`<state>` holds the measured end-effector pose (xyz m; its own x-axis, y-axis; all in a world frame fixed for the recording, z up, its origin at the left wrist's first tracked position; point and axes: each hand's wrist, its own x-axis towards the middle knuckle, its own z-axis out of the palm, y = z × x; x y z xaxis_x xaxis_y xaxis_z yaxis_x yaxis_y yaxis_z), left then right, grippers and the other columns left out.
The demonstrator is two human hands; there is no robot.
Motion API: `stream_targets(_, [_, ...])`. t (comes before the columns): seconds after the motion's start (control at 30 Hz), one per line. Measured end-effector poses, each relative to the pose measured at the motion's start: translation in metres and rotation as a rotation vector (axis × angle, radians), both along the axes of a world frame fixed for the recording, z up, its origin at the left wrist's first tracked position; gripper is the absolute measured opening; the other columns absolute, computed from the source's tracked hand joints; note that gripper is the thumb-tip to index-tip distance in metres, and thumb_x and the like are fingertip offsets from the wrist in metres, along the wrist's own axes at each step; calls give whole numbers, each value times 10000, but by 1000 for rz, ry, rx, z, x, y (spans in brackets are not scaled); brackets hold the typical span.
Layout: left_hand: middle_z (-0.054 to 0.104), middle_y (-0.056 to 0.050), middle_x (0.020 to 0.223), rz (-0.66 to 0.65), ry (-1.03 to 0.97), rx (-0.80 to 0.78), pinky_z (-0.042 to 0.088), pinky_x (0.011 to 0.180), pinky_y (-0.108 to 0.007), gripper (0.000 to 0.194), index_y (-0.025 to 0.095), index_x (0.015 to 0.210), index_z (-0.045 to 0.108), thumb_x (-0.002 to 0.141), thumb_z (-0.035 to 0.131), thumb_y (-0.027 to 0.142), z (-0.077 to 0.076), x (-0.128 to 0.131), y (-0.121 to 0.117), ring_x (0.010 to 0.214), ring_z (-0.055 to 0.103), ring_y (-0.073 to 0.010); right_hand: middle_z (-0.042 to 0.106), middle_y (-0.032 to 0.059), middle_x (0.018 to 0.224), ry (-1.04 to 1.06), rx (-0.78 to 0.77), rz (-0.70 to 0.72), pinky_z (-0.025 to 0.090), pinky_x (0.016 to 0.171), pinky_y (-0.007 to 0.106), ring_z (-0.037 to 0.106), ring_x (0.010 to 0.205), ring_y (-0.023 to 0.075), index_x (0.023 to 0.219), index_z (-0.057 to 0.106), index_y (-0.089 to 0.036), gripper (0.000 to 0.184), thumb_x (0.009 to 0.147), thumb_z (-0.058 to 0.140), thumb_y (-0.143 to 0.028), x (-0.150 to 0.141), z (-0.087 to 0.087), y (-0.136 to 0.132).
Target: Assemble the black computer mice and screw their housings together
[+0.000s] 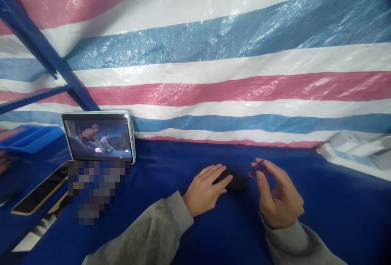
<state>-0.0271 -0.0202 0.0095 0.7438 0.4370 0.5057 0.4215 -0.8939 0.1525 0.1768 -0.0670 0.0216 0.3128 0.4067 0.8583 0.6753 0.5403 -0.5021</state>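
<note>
On the blue table lies a black, rounded object (239, 181) that looks like a computer mouse. My left hand (205, 189) rests at its left end, with the dark body showing between my thumb and forefinger. To the right of it, slightly raised, my right hand (279, 196) pinches a small dark purple, shiny piece (257, 168) between thumb and fingertips. The piece is too small and blurred to name its kind. Grey sleeves cover both my wrists.
A tablet (99, 136) playing a video stands at the back left. Before it lie a phone (41, 189) and a pixelated patch. A blue divided tray (35, 138) is farther left, beside another person's blurred hand (3, 162). White boxes (356, 151) sit at right; striped sheeting (214, 90) hangs behind.
</note>
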Motion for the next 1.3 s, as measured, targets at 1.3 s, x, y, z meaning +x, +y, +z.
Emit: stream_targets(1.3, [562,-155,1421,3,11,0,449,1131,-462,370,174,1369,550,1009,498,243,1,-2,-1,1367,503,-261,731,95,1091,-6,-7,6,621,766,450,721,944,247,1222,642,-206,385,856,639,-83,0,0,0])
